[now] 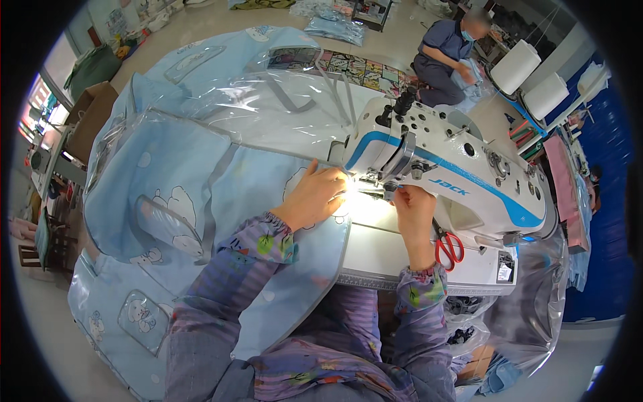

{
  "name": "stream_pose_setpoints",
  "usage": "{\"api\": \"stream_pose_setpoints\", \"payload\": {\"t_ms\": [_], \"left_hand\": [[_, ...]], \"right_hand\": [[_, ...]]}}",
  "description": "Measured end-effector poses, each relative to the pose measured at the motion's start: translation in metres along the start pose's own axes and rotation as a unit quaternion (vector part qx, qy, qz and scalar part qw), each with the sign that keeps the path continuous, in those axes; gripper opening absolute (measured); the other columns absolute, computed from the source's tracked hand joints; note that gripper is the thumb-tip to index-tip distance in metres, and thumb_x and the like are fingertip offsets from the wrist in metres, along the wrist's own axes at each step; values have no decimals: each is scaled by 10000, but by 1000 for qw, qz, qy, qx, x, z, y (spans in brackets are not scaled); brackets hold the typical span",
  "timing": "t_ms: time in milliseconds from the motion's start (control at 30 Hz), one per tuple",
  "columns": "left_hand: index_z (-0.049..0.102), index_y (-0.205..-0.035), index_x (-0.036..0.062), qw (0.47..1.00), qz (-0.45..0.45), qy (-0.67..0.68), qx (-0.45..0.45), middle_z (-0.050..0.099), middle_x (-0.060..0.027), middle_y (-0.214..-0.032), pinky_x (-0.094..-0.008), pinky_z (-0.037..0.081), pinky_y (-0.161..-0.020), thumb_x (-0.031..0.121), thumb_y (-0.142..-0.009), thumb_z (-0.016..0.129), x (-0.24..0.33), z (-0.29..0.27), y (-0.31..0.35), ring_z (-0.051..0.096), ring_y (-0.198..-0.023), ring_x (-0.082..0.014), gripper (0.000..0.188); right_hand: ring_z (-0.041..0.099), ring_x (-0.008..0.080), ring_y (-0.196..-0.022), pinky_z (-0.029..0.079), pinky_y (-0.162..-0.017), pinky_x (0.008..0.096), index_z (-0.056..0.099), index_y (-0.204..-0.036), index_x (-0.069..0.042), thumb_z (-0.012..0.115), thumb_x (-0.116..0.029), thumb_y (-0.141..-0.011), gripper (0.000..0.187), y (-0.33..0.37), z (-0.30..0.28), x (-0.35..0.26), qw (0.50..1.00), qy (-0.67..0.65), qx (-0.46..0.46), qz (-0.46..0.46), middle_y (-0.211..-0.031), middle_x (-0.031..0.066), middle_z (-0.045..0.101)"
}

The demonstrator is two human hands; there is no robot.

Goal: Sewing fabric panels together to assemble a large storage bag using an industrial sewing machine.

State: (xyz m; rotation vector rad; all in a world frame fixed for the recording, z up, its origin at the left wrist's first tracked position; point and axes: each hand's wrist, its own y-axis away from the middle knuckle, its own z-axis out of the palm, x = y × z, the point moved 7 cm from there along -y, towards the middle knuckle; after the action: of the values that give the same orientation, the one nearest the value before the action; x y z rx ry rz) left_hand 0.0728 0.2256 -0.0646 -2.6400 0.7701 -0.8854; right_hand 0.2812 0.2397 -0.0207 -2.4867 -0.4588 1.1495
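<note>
A white and blue sewing machine (429, 161) stands in front of me, its lamp glaring at the needle area. Just left of the needle, my left hand (315, 194) is above the light blue printed fabric (254, 181), fingers bent together. Glare washes out its fingertips and whatever they pinch. My right hand (414, 211) is closed beside the presser foot, under the machine head, with its fingertips raised to the needle area. What it holds is too small to make out. The grey-bound fabric spreads left over the table and hangs toward my lap.
Red-handled scissors (449, 246) lie on the machine bed right of my right hand. Clear plastic sheeting (261, 107) sits on the fabric's far part. White thread cones (516, 67) stand at the upper right. Another person (445, 60) crouches beyond the machine, handling pale blue cloth.
</note>
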Motion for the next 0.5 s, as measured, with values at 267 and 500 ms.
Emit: {"api": "stream_pose_setpoints", "payload": {"t_ms": [267,500], "left_hand": [[652,-1015,89,999,37,-21,16,612,-102,-1140,-560,342,-1152,190,-915,655,9,-1,8,606,-1136,-303,142],[639,-1214,-7,990,-80,-115,12,541,-197,-1364,-689,239,-1151,379,-875,680,35,8,20,398,-1406,-385,515]], "right_hand": [[741,191,-661,535,-588,272,697,-923,74,649,-13,-924,99,9,-3,-13,996,-34,-28,72,-699,139,702],[677,84,-675,510,-596,233,740,-1022,-15,656,-97,-968,129,35,-102,-26,991,13,64,120,-766,27,717]]}}
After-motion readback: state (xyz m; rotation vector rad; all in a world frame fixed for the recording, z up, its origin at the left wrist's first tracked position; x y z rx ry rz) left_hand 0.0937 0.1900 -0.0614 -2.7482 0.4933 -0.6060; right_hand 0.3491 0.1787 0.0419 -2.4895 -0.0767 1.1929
